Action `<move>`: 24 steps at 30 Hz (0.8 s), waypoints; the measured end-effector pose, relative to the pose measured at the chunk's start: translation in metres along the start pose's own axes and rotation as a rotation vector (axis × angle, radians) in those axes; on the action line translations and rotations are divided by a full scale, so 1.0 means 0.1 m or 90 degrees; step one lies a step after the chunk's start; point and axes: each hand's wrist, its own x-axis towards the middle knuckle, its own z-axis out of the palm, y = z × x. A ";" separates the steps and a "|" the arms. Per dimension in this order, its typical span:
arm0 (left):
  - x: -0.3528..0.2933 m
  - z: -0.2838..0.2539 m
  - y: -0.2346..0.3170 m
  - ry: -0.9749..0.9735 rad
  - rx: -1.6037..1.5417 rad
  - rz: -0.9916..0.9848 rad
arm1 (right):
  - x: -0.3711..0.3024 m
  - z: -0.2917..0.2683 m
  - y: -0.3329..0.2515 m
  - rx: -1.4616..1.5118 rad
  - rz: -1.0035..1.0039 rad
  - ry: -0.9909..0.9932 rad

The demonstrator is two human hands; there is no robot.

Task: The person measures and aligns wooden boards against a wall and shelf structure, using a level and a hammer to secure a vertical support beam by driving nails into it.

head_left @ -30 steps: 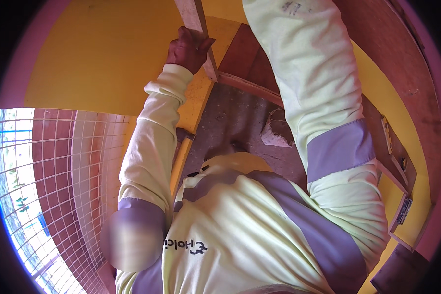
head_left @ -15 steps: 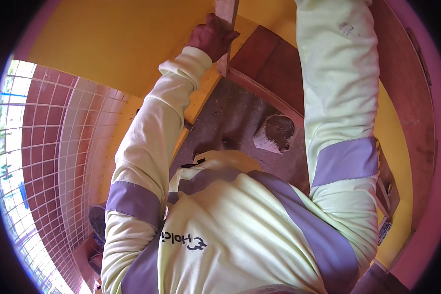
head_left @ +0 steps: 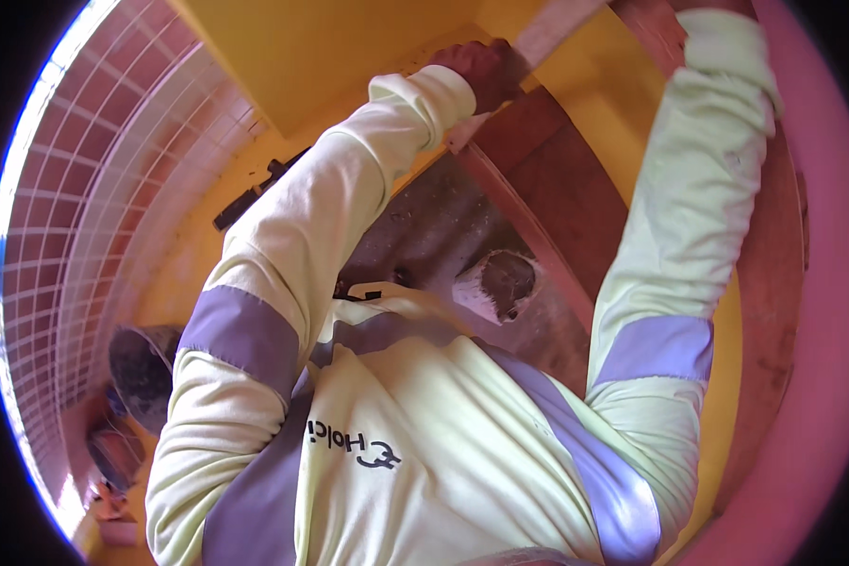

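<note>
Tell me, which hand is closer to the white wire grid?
Left. The left hand is right of the white wire grid; the right hand is farther right, at the picture's top edge.

A workshop or building site, by its wire mesh (head_left: 94,179), rough block (head_left: 497,285) and dusty floor (head_left: 434,222)

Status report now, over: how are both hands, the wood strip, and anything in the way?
Left hand closed around wood strip, which slants up rightward. Right hand mostly out of frame, grip unclear. Block on floor.
</note>
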 end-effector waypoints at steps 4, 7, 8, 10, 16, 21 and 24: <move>-0.30 0.04 -0.55 0.047 -0.005 -0.002 | 0.17 0.27 0.28 0.186 -0.115 0.044; -0.82 0.00 -0.92 0.012 -0.038 -0.064 | 0.29 0.22 0.50 0.154 -0.080 -0.032; -1.04 -0.04 -0.97 -0.030 -0.034 -0.110 | 0.31 0.18 0.54 0.026 -0.058 -0.005; -1.50 0.10 -1.30 -0.011 -0.025 -0.139 | 0.29 0.15 0.39 0.037 -0.063 -0.016; -2.51 0.41 -1.68 -0.019 -0.078 -0.233 | 0.26 0.09 0.31 0.040 -0.027 -0.067; -2.97 0.63 -1.82 -0.005 -0.081 -0.224 | 0.24 0.10 0.23 0.035 0.001 -0.052; -3.07 0.68 -1.83 0.033 -0.120 -0.200 | 0.27 0.10 0.28 0.020 -0.001 -0.055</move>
